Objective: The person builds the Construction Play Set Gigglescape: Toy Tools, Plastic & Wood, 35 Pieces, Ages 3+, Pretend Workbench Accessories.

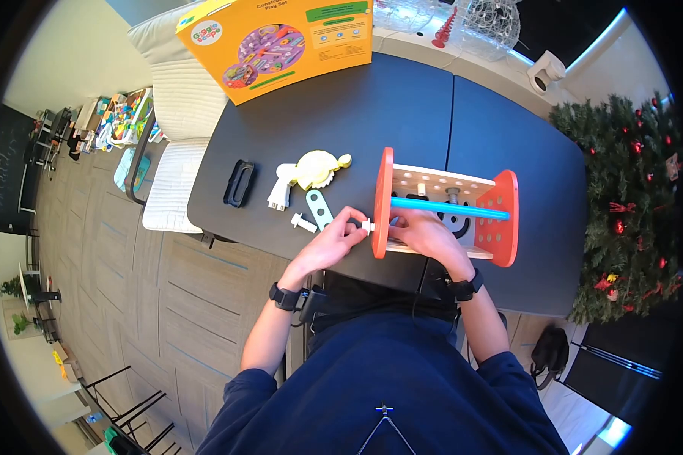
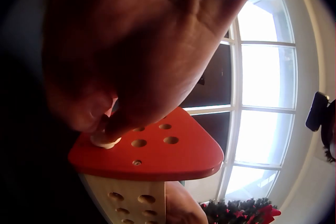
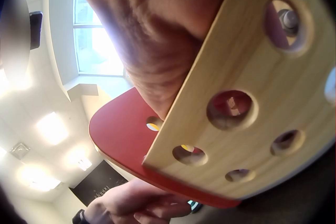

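A toy frame with red end panels (image 1: 382,205) and perforated wooden boards (image 2: 126,195) stands on the dark table, a blue bar (image 1: 451,208) running between its ends. At the outer face of the left red panel (image 2: 152,155), my left hand (image 1: 334,246) pinches a small white piece (image 2: 106,141) against a hole. My right hand (image 1: 429,236) reaches inside the frame behind that same panel; its fingertips are hidden by the boards. In the right wrist view the wooden board (image 3: 210,140) covers part of this hand (image 3: 163,35).
Left of the frame lie a yellow toy piece (image 1: 316,168), a white forked piece (image 1: 281,186), a pale perforated strip (image 1: 319,208), a white bolt (image 1: 303,223) and a black tray (image 1: 240,183). A yellow box (image 1: 281,45) stands at the back; a decorated tree (image 1: 622,212) is to the right.
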A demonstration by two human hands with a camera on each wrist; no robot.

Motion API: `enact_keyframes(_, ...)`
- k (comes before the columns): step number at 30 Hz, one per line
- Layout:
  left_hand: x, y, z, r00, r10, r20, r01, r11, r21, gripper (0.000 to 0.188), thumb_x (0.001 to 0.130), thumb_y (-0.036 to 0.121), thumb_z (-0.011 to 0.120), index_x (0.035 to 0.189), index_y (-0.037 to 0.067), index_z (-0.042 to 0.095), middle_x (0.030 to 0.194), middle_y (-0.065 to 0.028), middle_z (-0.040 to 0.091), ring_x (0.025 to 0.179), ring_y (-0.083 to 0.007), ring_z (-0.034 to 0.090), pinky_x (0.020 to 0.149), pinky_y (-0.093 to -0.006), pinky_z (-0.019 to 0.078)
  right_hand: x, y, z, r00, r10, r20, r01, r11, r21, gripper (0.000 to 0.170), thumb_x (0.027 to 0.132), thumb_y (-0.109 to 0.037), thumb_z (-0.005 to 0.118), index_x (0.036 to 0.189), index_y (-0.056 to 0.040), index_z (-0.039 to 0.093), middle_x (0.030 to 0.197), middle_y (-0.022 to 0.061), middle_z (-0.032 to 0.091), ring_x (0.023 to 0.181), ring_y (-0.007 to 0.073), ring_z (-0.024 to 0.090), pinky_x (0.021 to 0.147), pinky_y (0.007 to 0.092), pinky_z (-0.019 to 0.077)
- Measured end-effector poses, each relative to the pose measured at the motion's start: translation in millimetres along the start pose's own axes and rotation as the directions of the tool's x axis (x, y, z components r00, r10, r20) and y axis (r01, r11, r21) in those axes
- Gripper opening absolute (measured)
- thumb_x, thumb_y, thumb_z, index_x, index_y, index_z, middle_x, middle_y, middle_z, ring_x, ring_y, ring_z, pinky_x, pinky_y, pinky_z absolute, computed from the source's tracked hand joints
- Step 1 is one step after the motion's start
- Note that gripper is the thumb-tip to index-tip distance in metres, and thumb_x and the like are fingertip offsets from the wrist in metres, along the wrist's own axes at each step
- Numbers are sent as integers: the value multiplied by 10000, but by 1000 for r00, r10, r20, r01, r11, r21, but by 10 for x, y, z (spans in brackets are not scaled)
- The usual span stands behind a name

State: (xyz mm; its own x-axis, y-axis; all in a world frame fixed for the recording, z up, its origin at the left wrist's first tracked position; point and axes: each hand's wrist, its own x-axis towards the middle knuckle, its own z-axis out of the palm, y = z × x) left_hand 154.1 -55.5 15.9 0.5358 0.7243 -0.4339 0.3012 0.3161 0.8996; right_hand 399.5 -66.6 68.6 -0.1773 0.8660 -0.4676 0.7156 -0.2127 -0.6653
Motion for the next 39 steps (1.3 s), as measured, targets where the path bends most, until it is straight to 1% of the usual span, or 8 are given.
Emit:
enact_keyframes(6, 43, 57, 11, 984, -112, -136, 116, 993, 22, 322, 1164, 437, 518, 1263, 146, 610, 791, 75, 492, 618, -42, 416, 515, -245, 345, 3, 5, 3, 1000, -13, -3, 13, 1000, 13, 324, 984, -307, 748, 1182, -52, 771, 1007, 151, 806, 971, 319, 770, 862, 443, 581)
enact_keyframes(9, 112, 66, 48, 985, -150, -82, 158, 982, 105, 304, 1164, 404, 529, 1313, 151, 608, 793, 74, 495, 619, -41, 423, 515, -250, 350, 1, 6, -1, 1000, -10, -1, 10, 1000, 11, 321, 988, -308, 744, 1184, -55, 771, 1007, 152, 806, 974, 318, 769, 864, 443, 580)
enact_keyframes(15, -29, 15, 0, 992, 119, -50, -116, 991, 61, 318, 1165, 401, 524, 1284, 133, 647, 804, 63, 504, 627, -43, 430, 519, -257, 366, 34, 81, 31, 1000, -23, 3, 23, 1000, 18, 326, 1007, -321, 721, 1201, -63, 772, 1023, 153, 808, 990, 325, 768, 875, 446, 577)
enact_keyframes(22, 77, 63, 55, 978, -128, -168, 139, 989, 58, 308, 1155, 389, 546, 1271, 126, 658, 814, 55, 514, 644, -38, 445, 515, -237, 361, 12, 38, 22, 1000, 2, -2, -2, 1000, 3, 346, 1015, -348, 711, 1210, -70, 775, 1061, 154, 813, 1031, 325, 767, 902, 449, 577)
enact_keyframes(24, 95, 95, 84, 972, -185, -147, 198, 977, 77, 306, 1153, 386, 554, 1282, 129, 659, 837, 48, 525, 655, -35, 454, 517, -232, 363, 33, 91, 46, 1000, -25, -14, 25, 1000, -14, 350, 1013, -335, 720, 1252, -83, 765, 1000, 139, 802, 932, 288, 759, 838, 422, 568)
enact_keyframes(28, 27, 83, 61, 993, -73, -89, 76, 997, 31, 309, 1152, 378, 554, 1291, 123, 661, 848, 44, 530, 667, -34, 467, 513, -238, 371, 39, 103, 47, 1000, -26, -10, 26, 1000, -14, 357, 1012, -333, 726, 1274, -92, 761, 971, 135, 798, 887, 271, 759, 806, 409, 563)
enact_keyframes(30, -85, 196, 56, 995, 17, -101, -24, 998, -65, 313, 1153, 370, 556, 1307, 119, 662, 838, 46, 526, 660, -32, 466, 510, -242, 372, 16, 47, 13, 1000, -3, 3, 3, 1000, -15, 349, 1013, -351, 715, 1229, -84, 774, 1046, 145, 809, 991, 313, 761, 878, 436, 572)
enact_keyframes(39, 86, 133, 76, 982, -172, -80, 180, 978, 104, 438, 1176, 469, 451, 1183, 97, 683, 799, 48, 510, 605, -64, 464, 512, -273, 379, 24, 48, 16, 1000, 12, 11, -12, 1000, -17, 350, 1016, -362, 711, 1222, -86, 776, 1082, 145, 815, 1047, 334, 763, 912, 457, 577)
